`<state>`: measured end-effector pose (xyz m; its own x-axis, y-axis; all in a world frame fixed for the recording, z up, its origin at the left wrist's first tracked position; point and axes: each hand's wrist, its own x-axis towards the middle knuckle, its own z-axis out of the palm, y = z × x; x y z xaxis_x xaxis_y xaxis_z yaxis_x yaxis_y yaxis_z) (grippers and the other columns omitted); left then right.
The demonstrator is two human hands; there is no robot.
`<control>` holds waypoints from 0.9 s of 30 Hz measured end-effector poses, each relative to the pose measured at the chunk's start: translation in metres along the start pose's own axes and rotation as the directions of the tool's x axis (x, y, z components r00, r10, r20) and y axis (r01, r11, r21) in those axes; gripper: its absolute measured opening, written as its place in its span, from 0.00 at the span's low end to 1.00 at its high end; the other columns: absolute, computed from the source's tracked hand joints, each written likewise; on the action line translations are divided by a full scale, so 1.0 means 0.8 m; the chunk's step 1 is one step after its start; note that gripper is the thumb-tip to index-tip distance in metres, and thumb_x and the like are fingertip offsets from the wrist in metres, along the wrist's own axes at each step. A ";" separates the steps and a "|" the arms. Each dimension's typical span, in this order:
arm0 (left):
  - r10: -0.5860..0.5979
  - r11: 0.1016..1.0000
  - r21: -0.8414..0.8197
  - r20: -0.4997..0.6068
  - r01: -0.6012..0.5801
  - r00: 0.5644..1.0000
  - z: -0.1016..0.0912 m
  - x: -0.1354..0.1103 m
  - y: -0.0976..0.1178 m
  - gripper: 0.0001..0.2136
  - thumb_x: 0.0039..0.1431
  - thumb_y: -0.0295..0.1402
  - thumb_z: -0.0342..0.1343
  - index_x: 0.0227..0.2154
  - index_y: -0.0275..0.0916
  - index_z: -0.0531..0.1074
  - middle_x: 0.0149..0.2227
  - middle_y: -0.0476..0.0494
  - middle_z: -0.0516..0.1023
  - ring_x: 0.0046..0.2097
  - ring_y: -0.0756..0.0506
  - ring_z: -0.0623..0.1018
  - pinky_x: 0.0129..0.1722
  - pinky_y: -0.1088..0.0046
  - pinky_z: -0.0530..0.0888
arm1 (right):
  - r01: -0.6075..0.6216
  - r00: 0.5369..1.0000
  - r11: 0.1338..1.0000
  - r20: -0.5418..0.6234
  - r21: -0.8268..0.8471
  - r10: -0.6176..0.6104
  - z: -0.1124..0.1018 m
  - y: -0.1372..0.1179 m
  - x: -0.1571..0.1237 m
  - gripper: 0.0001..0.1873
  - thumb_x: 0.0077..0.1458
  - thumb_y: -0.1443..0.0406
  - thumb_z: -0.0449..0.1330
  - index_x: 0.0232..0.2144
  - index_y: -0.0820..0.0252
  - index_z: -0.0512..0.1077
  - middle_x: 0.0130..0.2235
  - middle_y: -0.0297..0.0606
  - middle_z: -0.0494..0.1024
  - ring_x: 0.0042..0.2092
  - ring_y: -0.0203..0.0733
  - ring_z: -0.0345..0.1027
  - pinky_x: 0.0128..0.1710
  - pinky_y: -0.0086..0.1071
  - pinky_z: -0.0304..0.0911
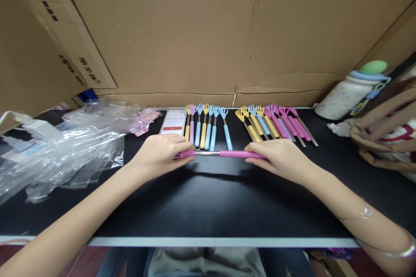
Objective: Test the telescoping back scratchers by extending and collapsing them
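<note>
A pink back scratcher [235, 154] is held level above the black table, its metal rod showing between head and handle. My left hand [162, 152] is closed round its claw end, partly hiding it. On the handle's far end, my right hand [279, 158] grips with thumb and fingers. Just behind my hands lies a row of blue, yellow and purple back scratchers [203, 132], claws pointing away. Further right is a second group of yellow, blue, purple and pink back scratchers [276, 125], lying closer together.
Clear plastic bags [78, 151] are heaped at the left beside a white charger [42, 127]. A phone [172, 123] showing a timer lies by the left row. A bottle [349, 93] and a brown bag [367, 138] stand right. Cardboard [182, 30] walls the back.
</note>
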<state>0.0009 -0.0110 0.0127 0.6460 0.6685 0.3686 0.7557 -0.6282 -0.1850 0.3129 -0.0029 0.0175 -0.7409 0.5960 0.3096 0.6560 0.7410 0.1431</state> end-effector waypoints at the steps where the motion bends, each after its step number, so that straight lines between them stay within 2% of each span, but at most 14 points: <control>1: -0.002 1.000 0.003 0.012 0.002 1.000 -0.001 0.000 0.000 0.10 0.59 0.42 0.49 0.34 0.45 0.72 0.30 0.53 0.76 0.32 0.51 0.74 0.24 0.78 0.59 | -0.001 1.000 1.000 -0.001 -0.001 0.001 0.000 0.001 -0.001 0.17 0.61 0.54 0.45 0.31 0.57 0.68 0.24 0.31 0.73 0.26 0.33 0.67 0.24 0.26 0.49; 7: -0.077 0.995 0.061 -0.016 0.078 0.997 -0.007 -0.001 -0.003 0.11 0.57 0.45 0.49 0.32 0.46 0.71 0.34 0.52 0.77 0.35 0.49 0.75 0.25 0.77 0.60 | -0.028 1.000 1.000 -0.005 0.006 0.028 0.000 0.007 -0.003 0.15 0.61 0.55 0.46 0.33 0.56 0.68 0.25 0.31 0.73 0.27 0.33 0.67 0.25 0.26 0.49; 11: -0.125 0.988 0.083 -0.067 0.130 0.990 -0.008 0.000 -0.001 0.11 0.57 0.45 0.50 0.30 0.45 0.69 0.31 0.53 0.77 0.32 0.49 0.75 0.23 0.77 0.58 | -0.062 0.998 0.998 0.005 0.005 0.062 0.001 0.008 -0.003 0.15 0.61 0.55 0.46 0.34 0.56 0.67 0.25 0.31 0.74 0.26 0.33 0.67 0.24 0.26 0.50; 18: -0.036 0.999 0.007 -0.136 0.037 0.990 0.001 -0.001 0.007 0.10 0.59 0.41 0.49 0.28 0.43 0.69 0.26 0.54 0.75 0.27 0.51 0.74 0.22 0.77 0.57 | -0.072 0.997 0.997 -0.011 0.028 0.073 0.001 0.011 -0.004 0.14 0.61 0.56 0.47 0.35 0.55 0.67 0.27 0.31 0.75 0.28 0.33 0.68 0.25 0.25 0.51; 27: 0.022 0.999 -0.042 -0.263 -0.034 0.965 0.006 -0.003 0.012 0.08 0.59 0.37 0.50 0.28 0.41 0.69 0.26 0.53 0.75 0.27 0.51 0.73 0.23 0.77 0.60 | -0.138 0.990 0.966 0.049 0.221 0.130 0.000 0.010 -0.004 0.13 0.60 0.57 0.48 0.35 0.56 0.68 0.26 0.31 0.73 0.27 0.32 0.65 0.26 0.24 0.53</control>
<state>0.0073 -0.0167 0.0056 0.6112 0.5266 0.5909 0.7283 -0.6665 -0.1594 0.3205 0.0012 0.0178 -0.6553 0.7018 0.2794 0.7037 0.7016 -0.1118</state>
